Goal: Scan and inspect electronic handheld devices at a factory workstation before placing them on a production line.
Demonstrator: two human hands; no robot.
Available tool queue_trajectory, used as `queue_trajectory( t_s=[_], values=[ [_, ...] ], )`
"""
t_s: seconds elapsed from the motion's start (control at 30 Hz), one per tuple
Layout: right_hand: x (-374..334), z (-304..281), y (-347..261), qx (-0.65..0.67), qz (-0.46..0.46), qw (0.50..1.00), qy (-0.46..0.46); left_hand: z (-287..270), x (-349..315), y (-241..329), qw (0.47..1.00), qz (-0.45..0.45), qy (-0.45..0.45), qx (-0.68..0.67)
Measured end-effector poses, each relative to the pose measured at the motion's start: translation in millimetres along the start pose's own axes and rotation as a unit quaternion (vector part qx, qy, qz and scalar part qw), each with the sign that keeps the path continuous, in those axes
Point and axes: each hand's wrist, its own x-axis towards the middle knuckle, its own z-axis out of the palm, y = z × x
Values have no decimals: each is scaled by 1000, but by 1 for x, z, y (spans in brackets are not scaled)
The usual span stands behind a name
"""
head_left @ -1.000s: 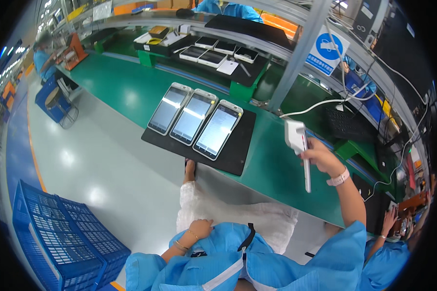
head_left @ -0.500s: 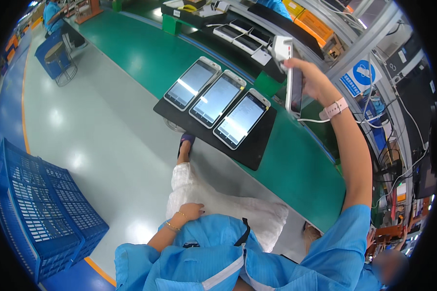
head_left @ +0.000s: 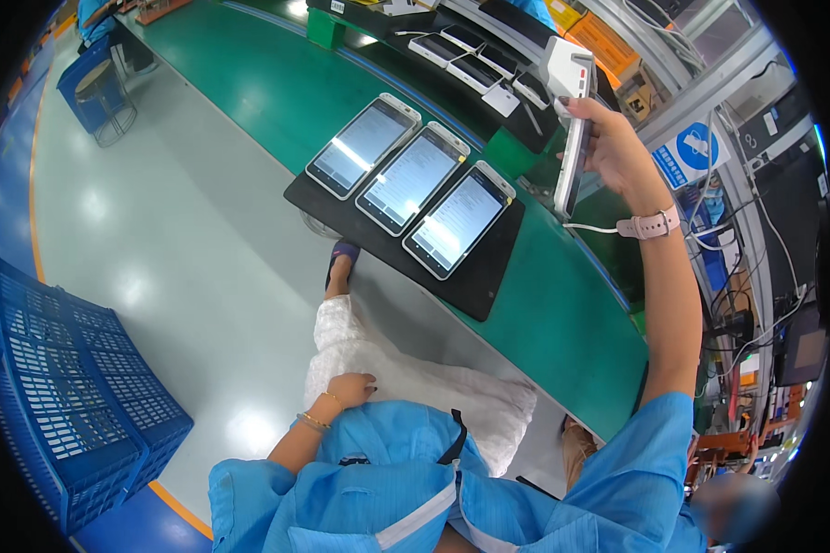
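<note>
My right hand point(head_left: 621, 155) is raised over the bench, fingers wrapped round a white handheld terminal point(head_left: 570, 69) that stands upright with its thick head on top. Its screen side is seen only edge-on. Near its lower end runs a thin white cable point(head_left: 592, 228), passing by the pink wristband. On my lap lies my left hand point(head_left: 349, 390), fingers loosely extended on the white trousers, holding nothing. Three similar terminals, the left point(head_left: 362, 147), middle point(head_left: 413, 180) and right point(head_left: 458, 221), lie side by side, screens lit, on a black mat point(head_left: 475, 297).
The mat overhangs the near edge of the green bench point(head_left: 576, 323). Behind are a black tray point(head_left: 516, 124) with several white devices, and a metal frame with hanging cables. A blue crate point(head_left: 83, 396) stands on the floor at left, a round stool point(head_left: 101, 83) farther back.
My right hand and the terminal in it have moved slightly up and to the right. My left hand stays on my lap; the view has shifted a little.
</note>
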Motion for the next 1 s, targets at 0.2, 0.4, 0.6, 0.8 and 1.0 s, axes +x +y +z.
queue_trajectory(
  t_s=[0.2,0.4,0.6,0.8,1.0],
  values=[
    [-15,0,-7,44,-37,998,32,2,0,3,1000,-7,2,8],
    [-19,-6,-1,22,-46,999,3,5,-1,3,999,1,33,5],
    [-28,3,-1,12,-61,998,0,5,-1,1,999,-11,31,-12],
    [-28,-8,2,0,-35,998,-56,1,-1,4,1000,-11,27,-13],
    [-35,-13,4,16,-31,998,-47,2,-2,4,1000,-17,21,-9]
  ],
)
